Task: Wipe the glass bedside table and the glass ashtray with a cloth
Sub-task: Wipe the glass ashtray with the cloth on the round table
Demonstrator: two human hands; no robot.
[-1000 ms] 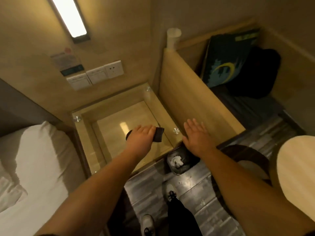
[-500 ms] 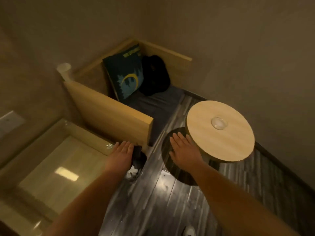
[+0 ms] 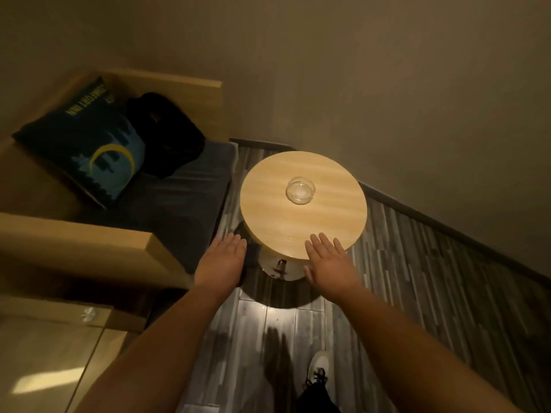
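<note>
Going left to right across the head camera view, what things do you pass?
Glass bedside table → printed cushion → black bag → left hand → glass ashtray on the round wooden table → right hand.

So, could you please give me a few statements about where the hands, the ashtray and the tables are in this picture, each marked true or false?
1. The glass ashtray stands on the round wooden table. True.
2. The right hand is gripping the ashtray. False: it is flat and open near the table's near edge, apart from the ashtray.
3. The left hand is to the left of the round table. True.
4. The cushion lies on the floor. False: it leans in the corner of the bench seat.
5. The glass bedside table is at the lower left. True.
</note>
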